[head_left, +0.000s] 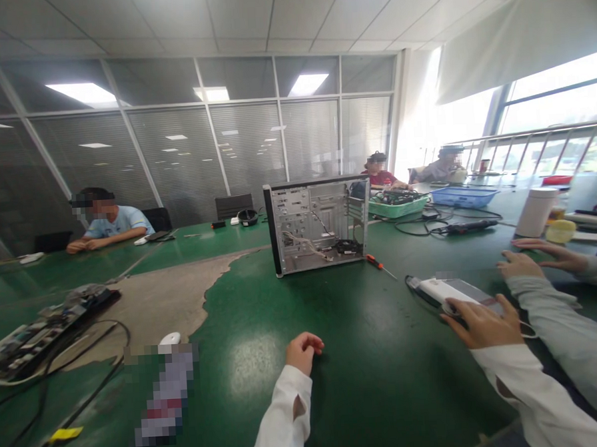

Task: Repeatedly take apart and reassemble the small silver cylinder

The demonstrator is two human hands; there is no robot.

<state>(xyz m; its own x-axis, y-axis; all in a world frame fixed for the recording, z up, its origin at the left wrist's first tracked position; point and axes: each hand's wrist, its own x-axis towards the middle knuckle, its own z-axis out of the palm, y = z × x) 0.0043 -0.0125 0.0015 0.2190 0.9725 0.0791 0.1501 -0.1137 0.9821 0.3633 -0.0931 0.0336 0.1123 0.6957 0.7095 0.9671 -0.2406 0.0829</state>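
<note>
My left hand [305, 352], in a white sleeve, rests on the green table with its fingers curled in and nothing visible in them. My right hand [488, 321] reaches over a flat white rectangular device [439, 289] with a greyish top panel, thumb and fingers spanning its near end. A dark cable end lies at the device's far left corner; a white cable shows beside my right hand. Beyond my hands an opened computer case [321, 225] stands upright, its inside with loose wires facing me. An orange-handled screwdriver [374, 262] lies by its right lower corner.
Another person's hands [523, 263] are close on the right. A circuit assembly [48, 326] with cables lies left, near a blurred pouch-like item [165, 397]. Green basket [400, 207], blue basket [464, 197] and white bottle [535, 212] stand farther back. Other people sit around the table.
</note>
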